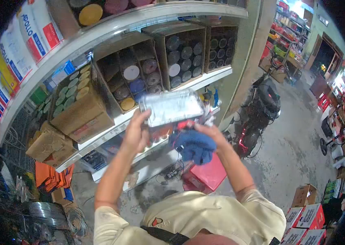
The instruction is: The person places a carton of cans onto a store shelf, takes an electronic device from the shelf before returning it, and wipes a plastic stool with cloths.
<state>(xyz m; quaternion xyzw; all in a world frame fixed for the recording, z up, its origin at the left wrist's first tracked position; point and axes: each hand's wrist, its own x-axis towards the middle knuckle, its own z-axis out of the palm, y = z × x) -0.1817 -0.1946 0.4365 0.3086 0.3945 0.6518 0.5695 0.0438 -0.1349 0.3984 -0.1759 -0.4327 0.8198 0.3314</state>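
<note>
A clear plastic box (174,109) with a shiny pale top is held up in front of the shelves. My left hand (136,130) grips its left end, with the fingers bent round the side. Below its right end, my right hand (212,134) is closed on a blue cloth (197,148) that hangs down in folds. Small red and white items show between the cloth and the box, too blurred to name. Whether my right hand also touches the box, I cannot tell.
Cardboard boxes of cans (184,53) line the shelf (217,75) ahead. White APOLLO packs (25,45) stand on the upper left shelf. A red box (205,176) sits on the floor by my body. To the right is a motorcycle (258,110), with red-and-white cartons (309,216) lower down.
</note>
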